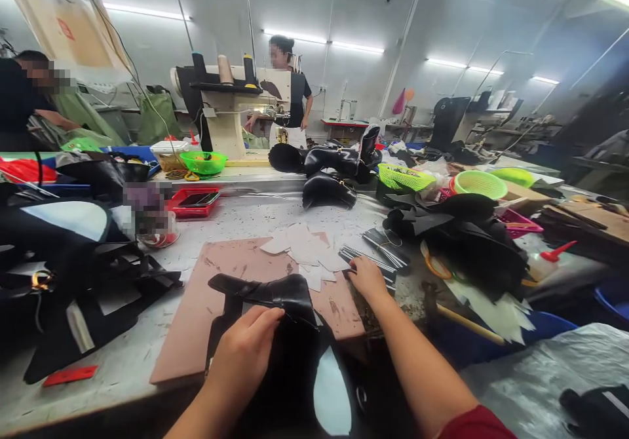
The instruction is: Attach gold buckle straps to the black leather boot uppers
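Observation:
My left hand pinches the edge of a black leather boot upper, which drapes over the front of a pink work board and down toward my lap. A pale oval patch shows on the black material below. My right hand reaches to a bundle of black strips with white lines at the board's right edge. Its fingers are drawn together on the strips' left end; the exact grip is partly hidden. White paper-like pieces lie loosely on the board between the hands and the machine.
Black boot pieces lie before a sewing machine. At left are more black uppers and a red tray. At right are green baskets, a black pile and a red-tipped bottle. Other people work behind.

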Demonstrator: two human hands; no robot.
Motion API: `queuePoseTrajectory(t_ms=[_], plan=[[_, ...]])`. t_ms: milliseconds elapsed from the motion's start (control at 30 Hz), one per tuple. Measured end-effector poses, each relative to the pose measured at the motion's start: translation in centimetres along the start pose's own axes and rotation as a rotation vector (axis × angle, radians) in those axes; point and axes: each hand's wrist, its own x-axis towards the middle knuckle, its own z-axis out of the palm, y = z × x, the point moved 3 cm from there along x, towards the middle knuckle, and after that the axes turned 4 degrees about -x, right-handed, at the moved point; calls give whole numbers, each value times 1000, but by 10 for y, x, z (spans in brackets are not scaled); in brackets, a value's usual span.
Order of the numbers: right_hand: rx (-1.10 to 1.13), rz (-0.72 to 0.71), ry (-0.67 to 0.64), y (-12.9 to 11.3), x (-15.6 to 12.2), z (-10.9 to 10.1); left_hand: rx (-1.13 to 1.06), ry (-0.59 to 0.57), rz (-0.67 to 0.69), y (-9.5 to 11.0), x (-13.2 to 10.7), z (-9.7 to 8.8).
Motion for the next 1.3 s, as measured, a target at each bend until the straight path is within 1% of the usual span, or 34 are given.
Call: queuePoseTrajectory(t_ms=[100,200,333,367,433,467,500,533,567,600,633,667,733,800,900,967,1067,1167,1233,1300], plan=[[-101,16,18,7,4,7,-18,-32,-20,7,2,3],[-152,45,23,7,2,7,18,-84,-50,15,1,4],[-150,101,55,13,1,-9,85,-202,-137,16,-4,-1],[-137,108,68,12,1,-14,97,-211,-161,15,-5,-4],[-91,89,95,4,-5,-25,97,-177,-207,16,-5,-14],[-19,37,109,-5,-11,-30,74,-142,-233,18,-5,-19],[90,-49,118,-18,-20,-35,29,-105,-266,20,-4,-23],[233,-170,119,-35,-32,-39,-38,-73,-306,22,-3,-26],[409,-326,95,-54,-47,-44,-127,-54,-347,24,-2,-28],[534,-473,59,-74,-63,-48,-229,-51,-383,26,-2,-27],[582,-604,-11,-93,-79,-50,-329,-52,-410,28,-1,-26],[606,-696,-32,-109,-94,-52,-418,-54,-427,29,-1,-24],[620,-817,2,-133,-114,-57,-542,-58,-442,30,-3,-21],[614,-873,58,-143,-123,-59,-585,-43,-444,30,-6,-21],[554,-935,85,-145,-123,-60,-537,-23,-409,29,-10,-25],[457,-995,122,-146,-124,-61,-450,-26,-371,29,-12,-28],[262,-1075,214,-151,-132,-65,-320,-35,-312,30,-14,-30],[117,-1099,344,-157,-142,-67,-267,-26,-277,30,-15,-29],[110,-1100,428,-159,-146,-67,-291,-15,-274,31,-16,-30],[215,-1084,436,-159,-146,-66,-339,-5,-272,31,-16,-31]])
